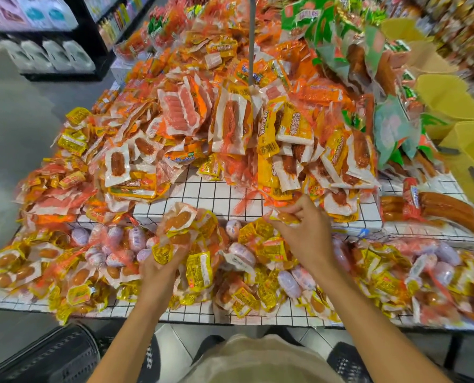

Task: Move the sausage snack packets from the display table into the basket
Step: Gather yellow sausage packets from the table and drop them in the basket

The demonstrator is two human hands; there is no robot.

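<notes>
The display table (216, 194), covered in a white grid-pattern cloth, is heaped with yellow, orange and white sausage snack packets (230, 120). My left hand (158, 266) is raised over the front row and is shut on a bunch of yellow-and-white sausage packets (179, 230). My right hand (299, 230), just right of it, pinches a small yellow sausage packet (284, 217) at the edge of the upper tier. A black perforated basket (50, 357) shows at the bottom left, below the table edge; another dark basket part (349, 363) is at the bottom right.
Large brown sausages (448, 208) lie on the right of the upper tier. Green packets (340, 31) hang at the back right beside yellow bins (451, 98). A grey pole (251, 37) rises from the pile. Dark shelves (50, 31) stand at the back left beyond grey floor.
</notes>
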